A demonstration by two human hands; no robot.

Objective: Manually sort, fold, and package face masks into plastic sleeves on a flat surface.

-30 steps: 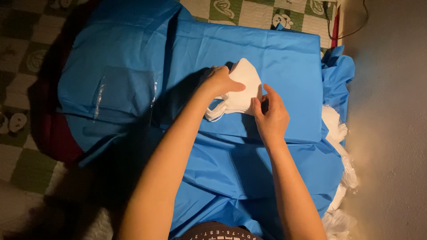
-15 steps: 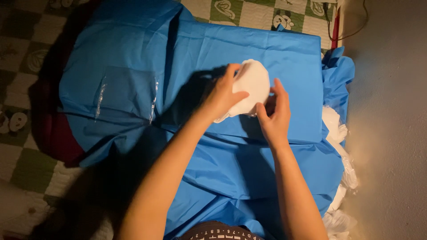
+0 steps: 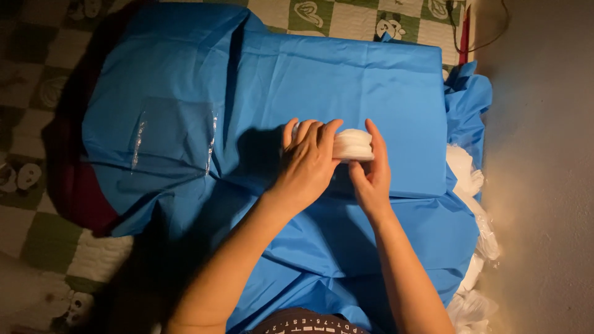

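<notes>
A folded white cloth piece (image 3: 352,146) sits rolled up between both hands, on top of a large blue sheet (image 3: 346,80) spread flat. My left hand (image 3: 307,162) covers the white piece's left side, fingers curled over it. My right hand (image 3: 372,168) presses its right side, fingers pointing up. Only a small strip of the white piece shows between the hands. A clear plastic patch (image 3: 173,136) lies on the blue sheet to the left.
A green and white checkered mat (image 3: 352,18) with cartoon prints lies under the sheet. A dark red item (image 3: 74,185) sits at the left edge. White plastic bundles (image 3: 476,247) line the right side beside a grey floor (image 3: 544,154).
The white piece lay flatter and more open before; both hands have since folded it into a compact roll and closed in around it.
</notes>
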